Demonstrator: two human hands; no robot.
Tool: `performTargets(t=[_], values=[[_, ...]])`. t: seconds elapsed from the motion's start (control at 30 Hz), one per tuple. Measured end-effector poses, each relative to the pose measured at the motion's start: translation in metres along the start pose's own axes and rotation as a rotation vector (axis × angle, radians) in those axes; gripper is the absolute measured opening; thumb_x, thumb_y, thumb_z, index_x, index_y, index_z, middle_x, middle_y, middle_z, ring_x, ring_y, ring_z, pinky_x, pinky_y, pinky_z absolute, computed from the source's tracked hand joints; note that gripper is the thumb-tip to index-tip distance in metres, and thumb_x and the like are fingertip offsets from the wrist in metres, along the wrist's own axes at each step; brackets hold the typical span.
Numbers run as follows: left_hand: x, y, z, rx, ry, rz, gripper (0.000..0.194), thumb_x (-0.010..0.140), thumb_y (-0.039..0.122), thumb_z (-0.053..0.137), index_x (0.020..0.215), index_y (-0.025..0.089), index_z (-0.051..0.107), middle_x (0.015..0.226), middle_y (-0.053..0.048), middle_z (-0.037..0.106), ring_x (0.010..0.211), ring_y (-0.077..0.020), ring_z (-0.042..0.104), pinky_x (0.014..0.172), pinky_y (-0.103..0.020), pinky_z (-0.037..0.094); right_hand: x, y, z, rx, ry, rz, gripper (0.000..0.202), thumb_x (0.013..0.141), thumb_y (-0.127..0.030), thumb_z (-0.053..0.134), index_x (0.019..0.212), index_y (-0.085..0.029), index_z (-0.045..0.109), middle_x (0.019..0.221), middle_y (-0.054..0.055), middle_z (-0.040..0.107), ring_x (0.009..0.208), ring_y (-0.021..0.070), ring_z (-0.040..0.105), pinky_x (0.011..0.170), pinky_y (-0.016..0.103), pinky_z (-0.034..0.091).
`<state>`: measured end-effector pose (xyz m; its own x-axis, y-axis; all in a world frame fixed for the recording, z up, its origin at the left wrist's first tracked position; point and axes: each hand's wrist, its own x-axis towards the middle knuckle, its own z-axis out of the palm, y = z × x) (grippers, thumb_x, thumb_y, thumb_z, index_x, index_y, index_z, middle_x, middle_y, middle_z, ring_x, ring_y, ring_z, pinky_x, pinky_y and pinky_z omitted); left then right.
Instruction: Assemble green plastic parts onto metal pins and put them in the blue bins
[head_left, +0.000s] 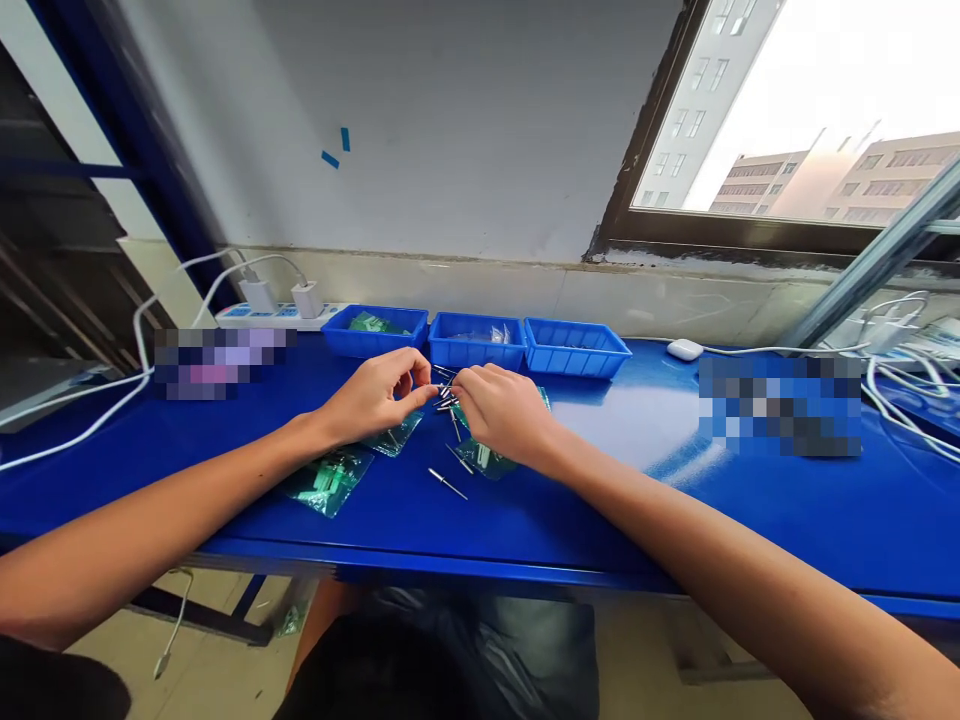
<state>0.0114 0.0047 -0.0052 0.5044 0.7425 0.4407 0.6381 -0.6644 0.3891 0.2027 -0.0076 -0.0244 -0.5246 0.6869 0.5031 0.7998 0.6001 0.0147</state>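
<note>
While the left hand is pinching a slim metal pin over the table, the right hand is hovering right beside it, its hidden fingertips leaving its grip impossible to tell. Several green packets are lying nearby, seemingly filled already, while other pins are lying loose, apparently left to handle.

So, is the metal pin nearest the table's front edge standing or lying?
Lying: the pin stretches flat along the blue tabletop.

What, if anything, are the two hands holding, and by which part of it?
The left hand and right hand seem to pinch a small metal piece between them, but it is too small to tell by which part.
</note>
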Motion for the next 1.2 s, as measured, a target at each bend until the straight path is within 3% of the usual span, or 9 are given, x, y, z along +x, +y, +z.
performTargets(t=[0.57,0.8,1.2], values=[[0.0005,-0.0028,0.0023,-0.044,-0.058,0.023,0.022,0.083,0.037,0.051,0.081,0.015,0.054,0.075,-0.001,0.058,0.062,-0.0103,0.050,0.051,-0.020,0.037,0.0000,-0.0013,-0.0010,0.009,-0.011,-0.010,0.027,0.093,-0.022,0.031,0.087,-0.016,0.057,0.084,0.007,0.065,0.077,0.0165,0.054,0.065,0.028,0.033],[-0.0001,-0.0023,0.0028,-0.054,-0.077,0.014,0.026,0.087,0.039,0.043,0.083,0.015,0.054,0.072,-0.001,0.056,0.061,-0.0109,0.049,0.056,-0.022,0.039,-0.0016,-0.0015,-0.0018,0.062,0.031,-0.005,0.021,0.091,-0.026,0.038,0.100,-0.017,0.055,0.087,0.006,0.065,0.080,0.0171,0.055,0.065,0.027,0.033],[-0.0007,-0.0018,0.0036,-0.076,-0.066,0.021,0.024,0.086,0.038,0.047,0.083,0.015,0.055,0.070,0.000,0.056,0.061,-0.0102,0.049,0.054,-0.021,0.038,-0.0006,-0.0014,0.0005,0.018,0.026,0.001,0.028,0.093,-0.027,0.033,0.083,-0.017,0.058,0.080,0.005,0.064,0.075,0.0157,0.053,0.063,0.027,0.031]])
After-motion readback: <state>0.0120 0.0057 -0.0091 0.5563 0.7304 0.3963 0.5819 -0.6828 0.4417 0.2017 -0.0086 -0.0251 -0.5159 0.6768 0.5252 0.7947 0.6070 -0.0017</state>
